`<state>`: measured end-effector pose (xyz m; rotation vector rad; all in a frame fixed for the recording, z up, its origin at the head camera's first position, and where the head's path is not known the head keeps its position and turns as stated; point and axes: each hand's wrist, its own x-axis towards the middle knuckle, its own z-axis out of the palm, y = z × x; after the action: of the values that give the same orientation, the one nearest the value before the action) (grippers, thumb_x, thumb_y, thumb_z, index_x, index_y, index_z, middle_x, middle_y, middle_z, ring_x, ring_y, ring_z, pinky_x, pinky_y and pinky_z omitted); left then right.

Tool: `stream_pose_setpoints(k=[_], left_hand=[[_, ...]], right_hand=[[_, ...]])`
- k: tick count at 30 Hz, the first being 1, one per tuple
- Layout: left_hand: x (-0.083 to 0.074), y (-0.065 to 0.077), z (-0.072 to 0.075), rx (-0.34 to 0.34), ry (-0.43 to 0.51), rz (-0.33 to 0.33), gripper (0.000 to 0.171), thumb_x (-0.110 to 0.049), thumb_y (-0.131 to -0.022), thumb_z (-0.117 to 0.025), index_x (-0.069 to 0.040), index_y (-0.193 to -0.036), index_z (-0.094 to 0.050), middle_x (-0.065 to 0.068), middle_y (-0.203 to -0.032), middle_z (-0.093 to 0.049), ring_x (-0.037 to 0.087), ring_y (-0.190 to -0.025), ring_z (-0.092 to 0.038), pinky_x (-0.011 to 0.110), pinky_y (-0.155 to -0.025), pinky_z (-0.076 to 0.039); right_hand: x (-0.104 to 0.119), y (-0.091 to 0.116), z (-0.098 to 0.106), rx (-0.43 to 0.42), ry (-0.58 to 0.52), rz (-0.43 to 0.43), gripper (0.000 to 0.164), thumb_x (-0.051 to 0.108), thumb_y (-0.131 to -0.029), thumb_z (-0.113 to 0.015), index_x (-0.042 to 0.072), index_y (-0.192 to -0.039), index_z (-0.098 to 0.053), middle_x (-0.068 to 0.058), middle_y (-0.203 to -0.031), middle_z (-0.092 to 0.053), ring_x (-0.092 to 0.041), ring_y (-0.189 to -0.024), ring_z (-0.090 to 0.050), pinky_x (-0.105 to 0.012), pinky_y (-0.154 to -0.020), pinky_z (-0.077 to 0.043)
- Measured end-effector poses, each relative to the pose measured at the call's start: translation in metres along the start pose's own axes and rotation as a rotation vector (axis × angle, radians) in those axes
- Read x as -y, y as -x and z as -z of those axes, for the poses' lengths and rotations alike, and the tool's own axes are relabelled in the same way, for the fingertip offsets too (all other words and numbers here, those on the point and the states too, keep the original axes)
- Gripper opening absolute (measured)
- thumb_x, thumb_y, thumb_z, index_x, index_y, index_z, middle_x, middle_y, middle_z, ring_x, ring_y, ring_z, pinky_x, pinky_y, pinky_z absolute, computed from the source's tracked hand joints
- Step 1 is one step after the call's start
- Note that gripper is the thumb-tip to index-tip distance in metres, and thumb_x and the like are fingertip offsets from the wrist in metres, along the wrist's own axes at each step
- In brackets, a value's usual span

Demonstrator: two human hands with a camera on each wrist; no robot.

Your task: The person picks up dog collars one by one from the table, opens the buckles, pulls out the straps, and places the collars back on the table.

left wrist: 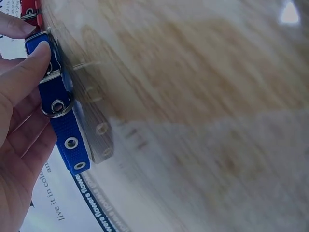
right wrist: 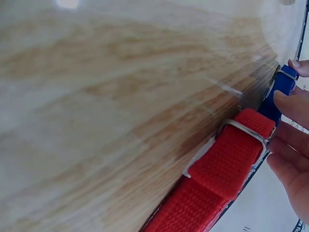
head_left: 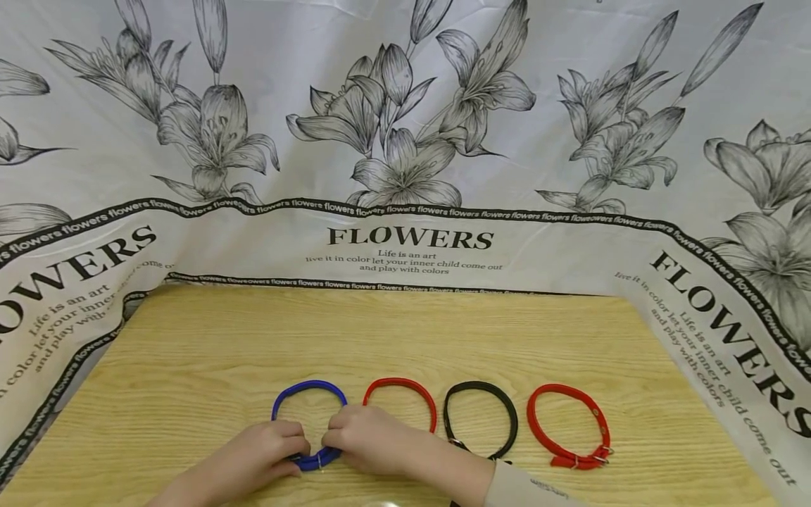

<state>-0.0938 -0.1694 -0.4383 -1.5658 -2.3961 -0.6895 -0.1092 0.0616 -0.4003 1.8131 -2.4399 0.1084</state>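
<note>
A blue pet collar (head_left: 315, 384) forms a ring on the table at front left. My left hand (head_left: 250, 454) pinches its buckled side, thumb on the face by the metal buckle and fingers behind the strap. In the left wrist view the blue collar (left wrist: 63, 123) shows eyelets and a D-ring. From the other side, my right hand (head_left: 374, 440) grips the same strap between thumb and fingers. Beside it a red collar (head_left: 405, 382) is partly hidden by my right hand and forearm. The right wrist view shows that red collar (right wrist: 219, 169) close up with its metal loop.
Further right lie a black collar (head_left: 512, 415) and another red collar (head_left: 535, 422) with a buckle and eyelets, both in rings. The wood-grain table (head_left: 393, 331) is bordered at the back and sides by a white flower-printed cloth (head_left: 405, 246).
</note>
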Motion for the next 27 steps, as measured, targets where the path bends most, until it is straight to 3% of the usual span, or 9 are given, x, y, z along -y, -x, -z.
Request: stream_pose_setpoints(k=[5,11,19,27], left_hand=[[0.001,-0.002,0.003,-0.043,-0.006,-0.033,0.019,-0.016,-0.076,-0.073,-0.017,-0.089,-0.060,-0.012,-0.081,-0.049,-0.005,-0.069,-0.041,0.004,-0.061,-0.034],[0.002,-0.013,0.014,-0.061,-0.022,-0.045,0.019,-0.013,-0.076,-0.072,-0.016,-0.092,-0.061,-0.010,-0.085,-0.052,-0.003,-0.071,-0.045,0.005,-0.063,-0.037],[0.000,-0.027,0.035,-0.085,0.020,0.005,0.020,-0.012,-0.079,-0.074,-0.017,-0.095,-0.063,-0.011,-0.090,-0.055,-0.002,-0.074,-0.051,0.007,-0.065,-0.041],[-0.014,-0.048,0.056,-0.188,0.054,-0.042,0.014,-0.020,-0.084,-0.071,-0.015,-0.096,-0.066,-0.009,-0.092,-0.059,0.002,-0.078,-0.055,0.010,-0.068,-0.045]], right_hand=[[-0.003,-0.002,0.000,0.004,-0.015,-0.009,0.014,0.011,-0.079,-0.071,0.017,-0.092,-0.070,0.009,-0.081,-0.059,-0.002,-0.075,-0.050,-0.007,-0.066,-0.038],[-0.012,-0.002,0.007,-0.020,-0.082,-0.035,0.008,0.014,-0.081,-0.072,0.016,-0.089,-0.070,0.007,-0.077,-0.055,-0.002,-0.072,-0.047,-0.006,-0.066,-0.035],[-0.026,0.002,0.033,-0.050,-0.250,-0.071,0.009,0.008,-0.085,-0.068,0.011,-0.093,-0.068,0.003,-0.084,-0.059,-0.004,-0.079,-0.050,-0.006,-0.073,-0.038],[-0.034,0.011,0.062,-0.123,-0.372,-0.068,0.009,0.005,-0.086,-0.065,0.009,-0.093,-0.067,0.003,-0.085,-0.055,-0.007,-0.077,-0.045,-0.010,-0.071,-0.037]])
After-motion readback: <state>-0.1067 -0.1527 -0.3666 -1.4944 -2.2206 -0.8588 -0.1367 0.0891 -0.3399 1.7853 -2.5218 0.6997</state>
